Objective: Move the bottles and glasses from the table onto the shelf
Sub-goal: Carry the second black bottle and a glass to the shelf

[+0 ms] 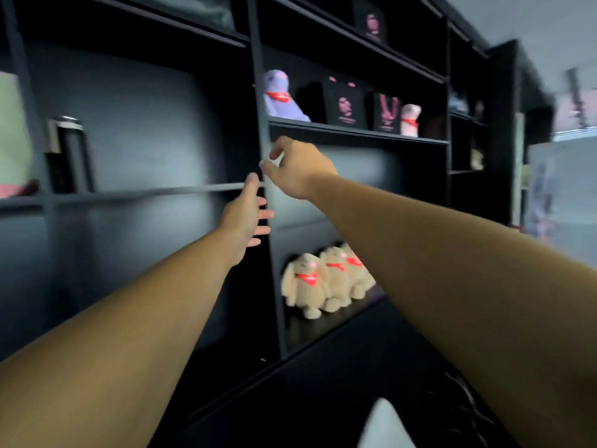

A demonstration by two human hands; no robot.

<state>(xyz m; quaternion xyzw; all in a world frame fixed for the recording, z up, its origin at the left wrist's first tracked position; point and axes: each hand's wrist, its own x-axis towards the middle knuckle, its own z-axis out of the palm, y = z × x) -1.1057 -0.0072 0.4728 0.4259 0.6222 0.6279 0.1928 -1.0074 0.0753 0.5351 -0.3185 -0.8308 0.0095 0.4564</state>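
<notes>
Bottle [69,153]: dark, with a silver cap, standing upright on the shelf [145,190] in the left bay, near the left edge of frame. It is blurred, so I cannot read a label or tell its material. No glasses can be made out anywhere in this view.

Left hand [244,215]: grip released, fingers spread and pointing right, empty. It sits just below the shelf board's front edge, at the black upright [263,124] dividing the two bays. Whether the fingertips touch the upright, I cannot tell. The bottle is well apart from it, to the left.

Right hand [297,166]: grip released, fingers loosely curled, thumb and forefinger apart, holding nothing. It is raised in front of the right bay, close beside the same upright and just above the left hand. The bottle is further still from this grip.

Surroundings: three beige plush toys [326,282] with red scarves stand in the lower right bay; a purple plush [281,98] and dark boxes [345,106] sit on the board above. A dark desk [339,392] fills the lower foreground, with a white object [381,425] cut off by the bottom edge. The whole frame is motion-blurred and tilted; the far right of the room is unreadable.
</notes>
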